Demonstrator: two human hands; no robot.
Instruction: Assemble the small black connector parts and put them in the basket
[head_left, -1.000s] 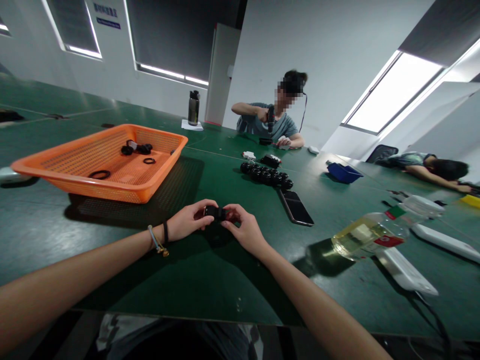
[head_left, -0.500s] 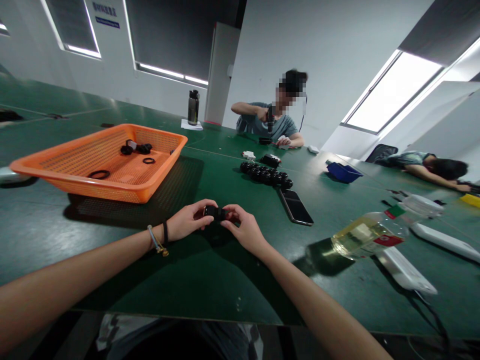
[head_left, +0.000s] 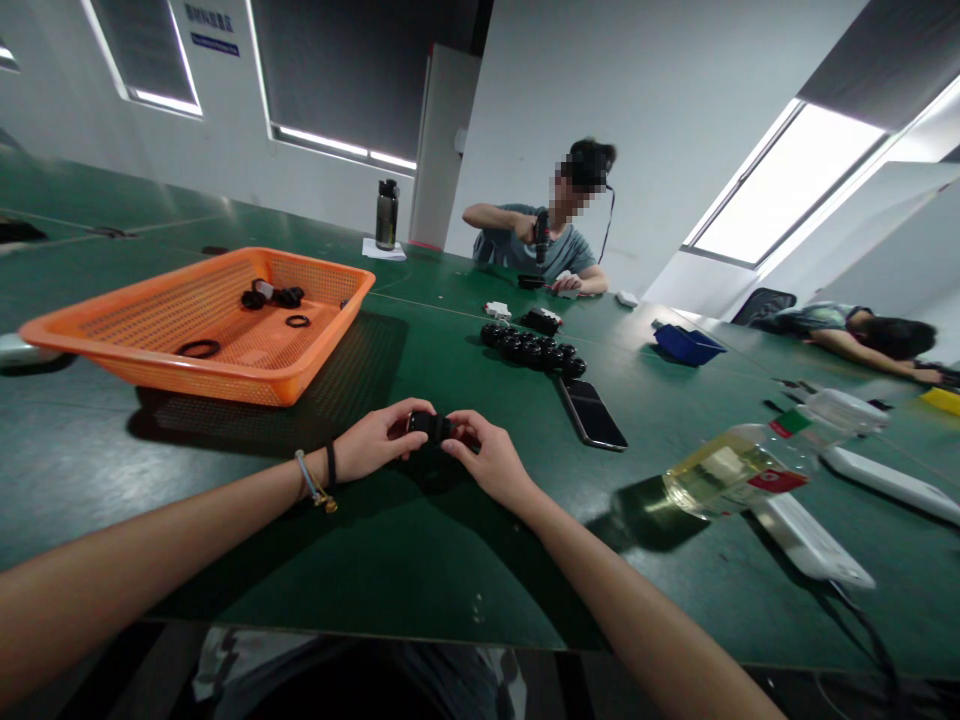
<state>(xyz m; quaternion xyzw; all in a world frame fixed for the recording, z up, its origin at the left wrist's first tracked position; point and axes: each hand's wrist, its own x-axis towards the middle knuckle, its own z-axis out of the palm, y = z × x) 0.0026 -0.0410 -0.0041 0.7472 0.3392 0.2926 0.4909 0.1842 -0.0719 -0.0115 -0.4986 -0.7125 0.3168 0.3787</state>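
Note:
Between my two hands, just over the green table (head_left: pixel 360 560), is a small, glossy black cylindrical part (head_left: pixel 429 426). My left hand (head_left: pixel 381 438) grips its left end between thumb and fingers. At the right end, my right hand (head_left: pixel 484 452) pinches it with thumb and fingertips. The fingers hide both ends, and its exact kind is too small to make out. Beyond my hands lies a row of shiny black rounded pieces (head_left: pixel 529 350), with a phone (head_left: pixel 592 412) at its near end.
An orange basket (head_left: pixel 289 388) with black rings and parts stands at left. To the right are a bottle of yellow liquid (head_left: pixel 731 468), a white power strip (head_left: pixel 810 540) and a blue bin (head_left: pixel 688 345). A person (head_left: pixel 517 230) across the table holds a power driver (head_left: pixel 541 238).
My hands stay almost still around the black part, which looks slightly turned. The person across has barely moved.

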